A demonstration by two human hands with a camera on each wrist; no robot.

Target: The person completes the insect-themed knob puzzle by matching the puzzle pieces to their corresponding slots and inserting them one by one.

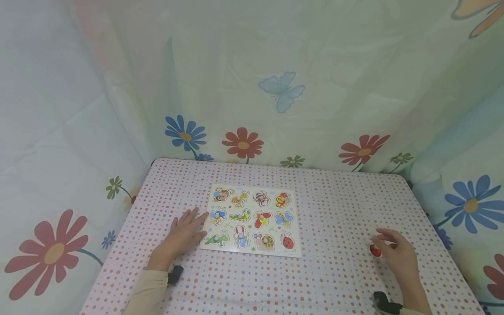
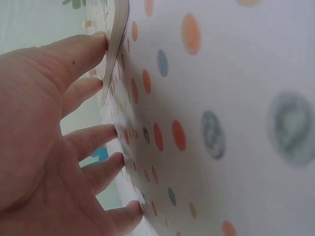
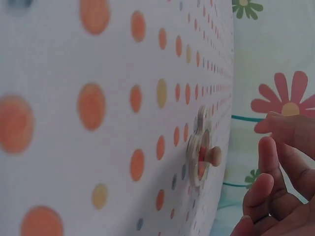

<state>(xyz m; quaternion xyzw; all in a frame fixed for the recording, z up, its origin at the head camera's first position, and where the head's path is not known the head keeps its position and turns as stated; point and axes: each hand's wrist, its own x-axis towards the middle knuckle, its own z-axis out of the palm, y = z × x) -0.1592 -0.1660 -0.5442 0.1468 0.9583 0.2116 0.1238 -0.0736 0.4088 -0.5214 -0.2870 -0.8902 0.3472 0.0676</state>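
Observation:
A wooden peg puzzle board (image 1: 252, 253) with several bright insect pictures lies flat on the table. My left hand (image 1: 182, 234) rests at its left edge, fingers spread. In the left wrist view, the thumb of this hand (image 2: 39, 128) touches the edge of the board (image 2: 117, 37), while other fingertips meet the cloth. Off to the right lies a red puzzle piece (image 1: 375, 250) with a wooden knob (image 3: 213, 156). My right hand (image 1: 397, 253) hovers beside and above that piece, its fingers loosely bent. A gap separates the fingers (image 3: 258, 189) from the knob in the right wrist view.
A dotted cloth (image 1: 330, 280) covers the table. Fabric walls printed with flowers and a butterfly (image 1: 281, 91) rise behind the table and along both sides. Dark wrist camera mounts (image 1: 175, 274) sit near both wrists.

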